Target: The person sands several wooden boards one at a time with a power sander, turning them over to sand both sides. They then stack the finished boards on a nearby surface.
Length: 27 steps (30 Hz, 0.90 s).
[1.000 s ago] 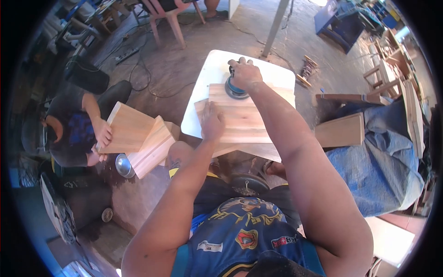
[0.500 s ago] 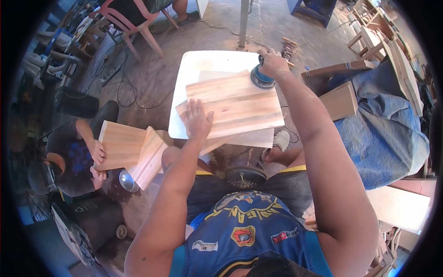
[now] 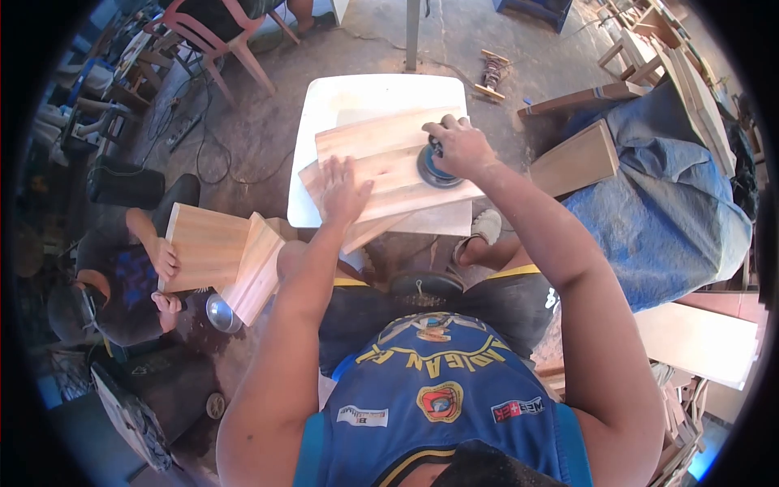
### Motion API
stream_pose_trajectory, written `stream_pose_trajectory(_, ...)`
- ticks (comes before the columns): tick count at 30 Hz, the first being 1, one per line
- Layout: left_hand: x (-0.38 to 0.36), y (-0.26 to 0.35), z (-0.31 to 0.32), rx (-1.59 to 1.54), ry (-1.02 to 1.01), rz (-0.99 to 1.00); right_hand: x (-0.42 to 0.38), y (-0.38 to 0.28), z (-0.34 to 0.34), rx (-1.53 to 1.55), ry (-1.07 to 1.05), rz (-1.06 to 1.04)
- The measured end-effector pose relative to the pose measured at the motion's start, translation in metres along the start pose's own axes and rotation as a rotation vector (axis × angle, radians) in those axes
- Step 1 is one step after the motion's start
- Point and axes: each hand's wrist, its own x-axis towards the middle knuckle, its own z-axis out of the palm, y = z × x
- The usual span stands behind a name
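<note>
A wooden board (image 3: 389,173) made of glued strips lies at an angle on a white table (image 3: 316,101), over other pieces beneath it. My left hand (image 3: 344,195) is open, its fingers spread flat on the board's left part. With my right hand (image 3: 464,150) I grip a blue-and-black sander (image 3: 436,169) from above. Its round pad sits on the board's right part.
At left, a person (image 3: 122,268) holds another wooden panel (image 3: 203,243) beside a shiny round bowl (image 3: 223,312). A blue tarp (image 3: 661,215) covers things at right. A pink chair (image 3: 219,36) and a thin post (image 3: 412,36) stand beyond the table.
My right hand has brought the sander from the board's far right corner nearer to me and slightly left. The left hand stays flat on the board; the whole view has shifted a little.
</note>
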Motion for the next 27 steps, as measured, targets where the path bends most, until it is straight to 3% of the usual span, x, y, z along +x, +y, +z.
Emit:
stream_pose_trajectory(1, -0.002, 0.001, 0.001, 0.003, -0.004, -0.004, -0.004, -0.013, 0.0, 0.005, -0.002, -0.028)
stream_pose_trajectory(3, -0.009, 0.005, 0.006, -0.161, -0.003, 0.262, -0.007, -0.039, 0.006, 0.035, 0.002, -0.064)
stream_pose_trajectory(8, -0.034, 0.013, -0.005, -0.53, 0.082, 0.26, 0.004, -0.109, 0.017, 0.067, -0.02, -0.14)
stream_pose_trajectory(10, -0.041, 0.013, -0.01, -1.021, 0.113, 0.171, 0.01, -0.135, 0.021, 0.099, -0.014, -0.172)
stream_pose_trajectory(14, -0.049, -0.007, -0.026, -0.8, 0.145, 0.107, 0.024, -0.184, 0.025, 0.152, -0.058, -0.253)
stream_pose_trajectory(16, -0.053, -0.024, -0.024, -0.502, 0.113, -0.105, 0.024, -0.203, 0.019, 0.157, -0.072, -0.258)
stream_pose_trajectory(19, -0.063, -0.015, -0.049, -0.473, 0.098, -0.147, 0.02, -0.206, 0.015, 0.158, -0.087, -0.274)
stream_pose_trajectory(23, -0.061, -0.002, -0.033, -0.513, 0.184, -0.052, 0.008, -0.185, 0.009, 0.149, -0.079, -0.288)
stream_pose_trajectory(26, -0.048, 0.011, -0.006, -0.251, 0.203, 0.232, 0.001, -0.149, 0.017, 0.187, -0.032, -0.262)
stream_pose_trajectory(27, -0.053, 0.03, -0.012, -0.55, 0.141, 0.249, -0.002, -0.137, 0.024, 0.183, -0.035, -0.241)
